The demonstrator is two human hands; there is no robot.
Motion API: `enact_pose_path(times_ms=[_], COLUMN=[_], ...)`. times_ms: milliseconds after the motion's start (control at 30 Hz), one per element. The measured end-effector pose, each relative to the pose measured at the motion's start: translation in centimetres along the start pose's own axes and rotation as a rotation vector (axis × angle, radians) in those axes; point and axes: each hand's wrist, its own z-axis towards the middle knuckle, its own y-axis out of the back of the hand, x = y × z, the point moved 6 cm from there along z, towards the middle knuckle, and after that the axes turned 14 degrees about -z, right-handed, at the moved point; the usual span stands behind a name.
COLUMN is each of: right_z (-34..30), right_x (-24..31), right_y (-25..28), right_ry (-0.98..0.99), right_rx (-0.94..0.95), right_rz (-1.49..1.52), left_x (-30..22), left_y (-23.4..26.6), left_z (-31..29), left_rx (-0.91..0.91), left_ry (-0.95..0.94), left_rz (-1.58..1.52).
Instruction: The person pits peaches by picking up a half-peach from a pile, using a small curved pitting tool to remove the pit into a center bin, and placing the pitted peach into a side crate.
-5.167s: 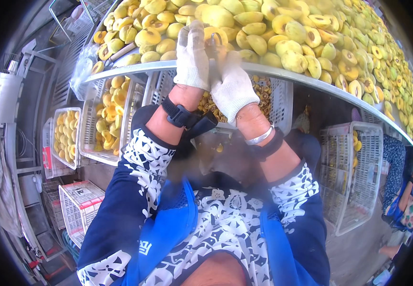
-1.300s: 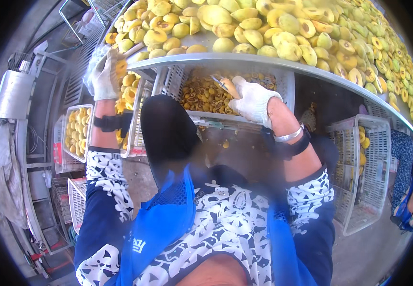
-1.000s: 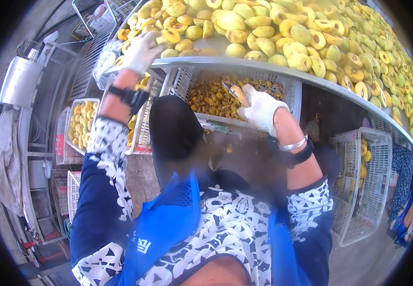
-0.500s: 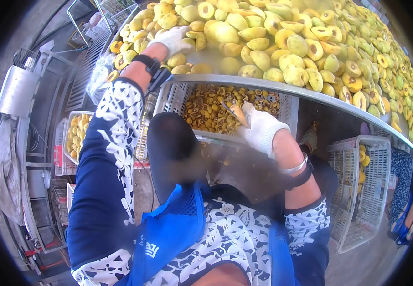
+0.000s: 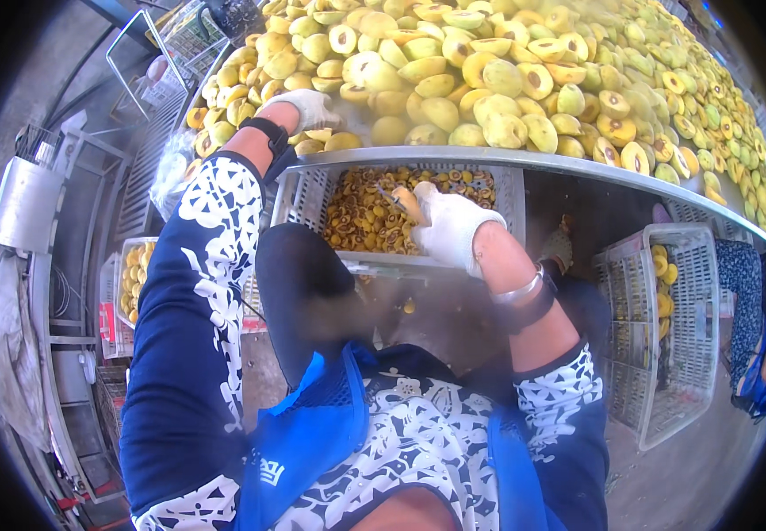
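Right hand (image 5: 454,221) closed on a wooden-handled tool (image 5: 412,208) over a crate (image 5: 511,199) of scraps (image 5: 356,212); left hand (image 5: 310,110) at the fruit halves (image 5: 537,81).

Left fingers are blurred, so I cannot tell their grip. Fruit halves lie to the worktop's (image 5: 418,154) near edge; perhaps one could fall, if the left wrist pushes it.

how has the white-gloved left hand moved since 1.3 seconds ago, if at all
Yes: along the grey metal table edge, the white-gloved left hand has moved rightward from the left corner, now among yellow halved fruit.
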Motion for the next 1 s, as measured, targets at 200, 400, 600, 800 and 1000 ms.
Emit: enact_pose_path(times_ms=[200, 400, 600, 800, 1000], right_z=[0.4, 0.4, 0.6, 1.5, 2.4], right_x=[-0.1, 0.3, 0.2, -0.4, 0.0], right_y=[0.3, 1.8, 2.1, 1.6, 0.9], right_ry=[0.028, 0.066, -0.043, -0.096, -0.124], right_rx=[-0.157, -0.554, -0.623, -0.619, -0.561], right_rz=[0.089, 0.276, 0.258, 0.003, -0.144], left_x=[0.6, -5.9, -10.8, -10.3, -8.9], left_y=[1.2, -2.1, -4.3, -6.2, -7.1], left_z=[-3.4, -7.4, -9.7, -7.4, -6.9], left_rx=[-0.253, -0.176, -0.184, -0.297, -0.507], left_ry=[-0.011, -0.202, -0.387, -0.48, -0.459], left_rz=[-1.178, -1.861, -2.101, -2.012, -1.614])
